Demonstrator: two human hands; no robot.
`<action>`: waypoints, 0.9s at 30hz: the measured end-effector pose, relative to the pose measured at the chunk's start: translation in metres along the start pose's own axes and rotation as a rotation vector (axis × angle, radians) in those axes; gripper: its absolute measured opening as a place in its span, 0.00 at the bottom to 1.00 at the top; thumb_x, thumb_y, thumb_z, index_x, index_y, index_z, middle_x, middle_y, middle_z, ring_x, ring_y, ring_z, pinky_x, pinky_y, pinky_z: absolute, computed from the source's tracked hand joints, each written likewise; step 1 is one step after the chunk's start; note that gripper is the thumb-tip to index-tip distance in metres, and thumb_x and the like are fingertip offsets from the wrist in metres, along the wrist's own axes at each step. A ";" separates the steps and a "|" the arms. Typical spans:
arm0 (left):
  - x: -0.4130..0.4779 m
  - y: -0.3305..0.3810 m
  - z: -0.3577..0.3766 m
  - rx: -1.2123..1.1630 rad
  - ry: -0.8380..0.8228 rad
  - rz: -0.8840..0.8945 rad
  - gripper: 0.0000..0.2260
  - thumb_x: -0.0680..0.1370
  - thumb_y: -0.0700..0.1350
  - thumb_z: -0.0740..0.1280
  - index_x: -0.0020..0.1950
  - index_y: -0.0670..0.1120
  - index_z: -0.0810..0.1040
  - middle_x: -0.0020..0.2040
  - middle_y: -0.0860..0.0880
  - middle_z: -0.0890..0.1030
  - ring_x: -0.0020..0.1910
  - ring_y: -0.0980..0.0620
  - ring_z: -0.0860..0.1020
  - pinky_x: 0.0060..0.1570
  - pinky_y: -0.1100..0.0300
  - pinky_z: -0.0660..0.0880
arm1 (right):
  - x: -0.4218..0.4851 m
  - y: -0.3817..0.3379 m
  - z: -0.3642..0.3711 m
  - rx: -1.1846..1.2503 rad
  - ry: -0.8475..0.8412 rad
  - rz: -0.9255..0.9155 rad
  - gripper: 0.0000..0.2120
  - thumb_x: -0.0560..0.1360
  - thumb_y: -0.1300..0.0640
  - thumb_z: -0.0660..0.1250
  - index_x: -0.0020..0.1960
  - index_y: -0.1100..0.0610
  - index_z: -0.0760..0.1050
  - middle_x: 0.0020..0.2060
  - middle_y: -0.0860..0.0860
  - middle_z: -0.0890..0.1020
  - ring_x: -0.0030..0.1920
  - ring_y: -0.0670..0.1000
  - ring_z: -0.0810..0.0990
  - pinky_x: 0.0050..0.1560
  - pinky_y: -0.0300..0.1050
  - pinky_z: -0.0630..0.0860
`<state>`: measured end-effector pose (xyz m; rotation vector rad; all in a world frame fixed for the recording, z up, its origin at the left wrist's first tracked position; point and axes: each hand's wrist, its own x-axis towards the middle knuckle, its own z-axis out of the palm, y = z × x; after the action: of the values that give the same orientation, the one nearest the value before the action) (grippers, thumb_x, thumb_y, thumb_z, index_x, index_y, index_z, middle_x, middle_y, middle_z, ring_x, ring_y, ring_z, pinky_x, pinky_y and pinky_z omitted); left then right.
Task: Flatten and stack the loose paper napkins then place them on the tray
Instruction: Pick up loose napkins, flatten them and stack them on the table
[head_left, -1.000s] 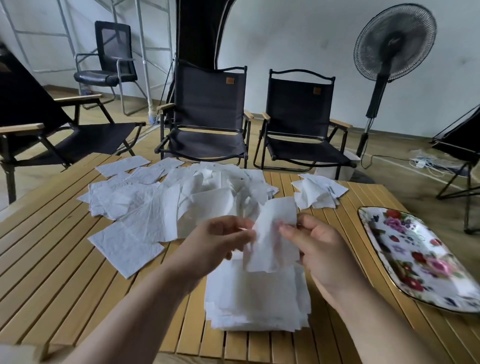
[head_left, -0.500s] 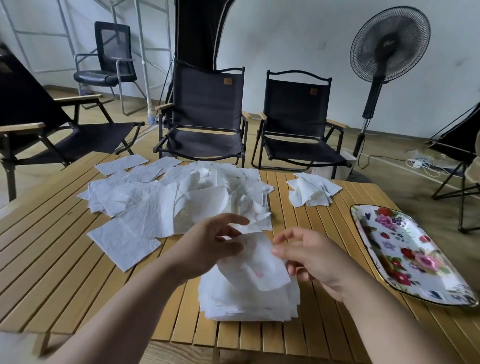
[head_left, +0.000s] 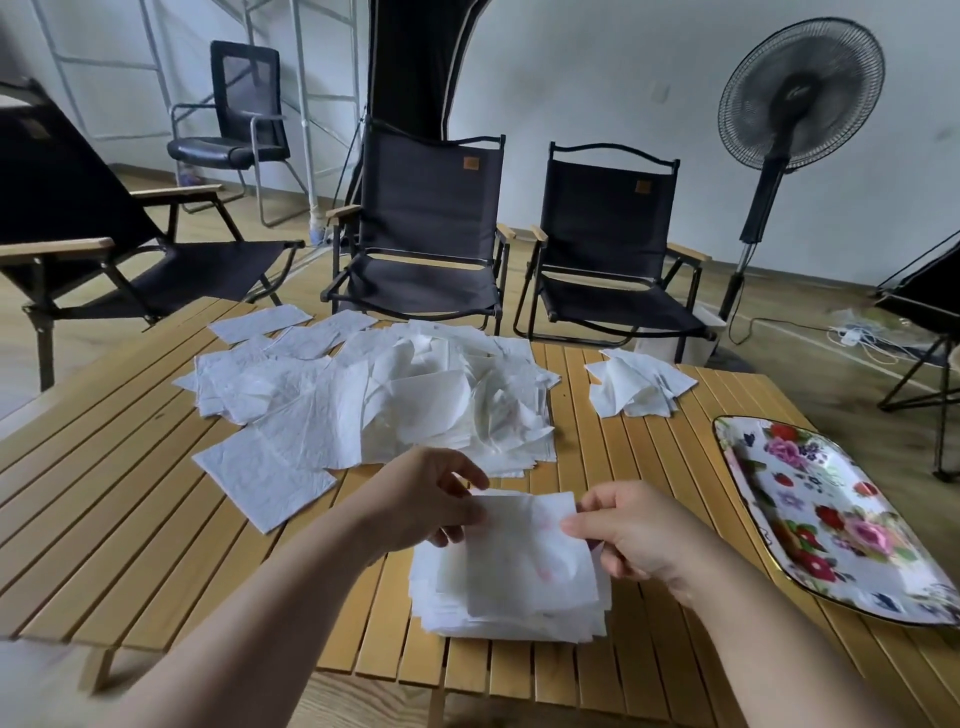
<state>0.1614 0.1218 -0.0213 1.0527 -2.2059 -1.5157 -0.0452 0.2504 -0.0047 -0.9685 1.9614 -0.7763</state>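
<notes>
Over the stack (head_left: 511, 621), both hands (head_left: 421, 501) (head_left: 641, 535) pinch 1 napkin (head_left: 524, 551).

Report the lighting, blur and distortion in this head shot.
Head view: soft, even light, no hard shadows on the table; the loose napkins wash out to near-flat white; wide-angle distortion tilts the scaffold pole and fan stand; the forearms blur near the bottom edge.
</notes>
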 end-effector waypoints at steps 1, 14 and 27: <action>0.002 -0.001 0.000 0.079 0.025 -0.005 0.09 0.77 0.41 0.72 0.56 0.47 0.80 0.44 0.48 0.84 0.31 0.57 0.79 0.32 0.64 0.75 | 0.001 0.001 0.003 -0.086 0.022 -0.002 0.10 0.76 0.55 0.73 0.47 0.62 0.80 0.29 0.50 0.80 0.24 0.47 0.72 0.25 0.39 0.65; -0.026 -0.102 -0.147 0.511 0.606 -0.460 0.24 0.77 0.33 0.58 0.64 0.56 0.77 0.73 0.51 0.71 0.65 0.43 0.71 0.59 0.53 0.74 | 0.020 -0.078 0.161 -0.301 0.136 -0.509 0.15 0.78 0.56 0.67 0.65 0.49 0.76 0.55 0.44 0.79 0.51 0.45 0.77 0.52 0.40 0.76; -0.021 -0.145 -0.154 0.527 0.540 -0.693 0.17 0.78 0.42 0.62 0.62 0.60 0.76 0.69 0.48 0.73 0.71 0.42 0.66 0.68 0.46 0.66 | 0.062 -0.077 0.258 -0.715 0.100 -0.564 0.07 0.82 0.55 0.62 0.57 0.52 0.78 0.56 0.51 0.76 0.61 0.55 0.72 0.59 0.51 0.71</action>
<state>0.3251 0.0012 -0.0822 2.2472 -1.9521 -0.6531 0.1780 0.1142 -0.0957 -1.9954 2.1114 -0.3965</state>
